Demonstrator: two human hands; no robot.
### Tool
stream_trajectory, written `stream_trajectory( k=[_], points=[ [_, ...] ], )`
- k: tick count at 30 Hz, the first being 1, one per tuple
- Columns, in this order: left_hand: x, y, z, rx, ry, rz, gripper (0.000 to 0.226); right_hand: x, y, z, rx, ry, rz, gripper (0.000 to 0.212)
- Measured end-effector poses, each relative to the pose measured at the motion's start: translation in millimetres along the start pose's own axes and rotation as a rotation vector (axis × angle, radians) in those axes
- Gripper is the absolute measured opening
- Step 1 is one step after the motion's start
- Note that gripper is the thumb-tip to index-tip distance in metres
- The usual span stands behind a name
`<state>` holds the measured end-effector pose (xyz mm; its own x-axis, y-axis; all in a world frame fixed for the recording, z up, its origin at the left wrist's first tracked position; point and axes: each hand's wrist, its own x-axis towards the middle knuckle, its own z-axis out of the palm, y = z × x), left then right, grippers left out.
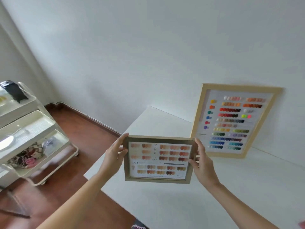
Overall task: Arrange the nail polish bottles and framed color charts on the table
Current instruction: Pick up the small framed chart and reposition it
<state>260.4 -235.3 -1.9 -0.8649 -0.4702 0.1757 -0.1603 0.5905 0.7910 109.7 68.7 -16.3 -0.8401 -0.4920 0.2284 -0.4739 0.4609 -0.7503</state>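
One large framed color chart [234, 120], in a pale wood frame, already stands on the white table [165, 204], leaning back against the wall at the table's far edge; its placement can be judged as done. You hold a second, smaller framed color chart [158, 160] in the air above the near-left part of the table, apart from the surface and well short of the wall, so this piece is in transit and not yet set down. Its printed face, with rows of nude and brown swatches, is turned toward you and the frame hangs roughly level. Your left hand [115, 156] grips the frame's left edge: the fingers reach up along that side to the upper left corner, and the thumb presses on the front. Your right hand [202, 164] grips the right edge in mirror fashion, fingers curled round the side of the frame and the thumb lying on its front. Both forearms extend forward from the lower corners of the view and converge on the frame. No nail polish bottles can be seen on the table or elsewhere, so that portion of the task appears wholly outstanding; whether any sit on the white tiered cart [33, 129] at the left cannot be told. By this judgement, the task stands at an early stage, with one chart placed, one in hand, and the bottles still to come.
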Motion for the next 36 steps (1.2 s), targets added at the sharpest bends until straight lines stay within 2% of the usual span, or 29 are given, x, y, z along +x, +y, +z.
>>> stream_trajectory(
  k=[7,15,36],
  points=[
    [73,-51,-33,-0.009,0.026,-0.018,0.063,80,-17,56,0.007,-0.02,-0.025,0.084],
    [131,-91,-37,-0.03,0.026,-0.003,0.066,136,-20,94,-0.048,0.016,-0.004,0.083],
    [129,-109,-23,0.036,-0.047,0.041,0.07,127,-5,99,-0.089,-0.032,0.051,0.083]
  ],
)
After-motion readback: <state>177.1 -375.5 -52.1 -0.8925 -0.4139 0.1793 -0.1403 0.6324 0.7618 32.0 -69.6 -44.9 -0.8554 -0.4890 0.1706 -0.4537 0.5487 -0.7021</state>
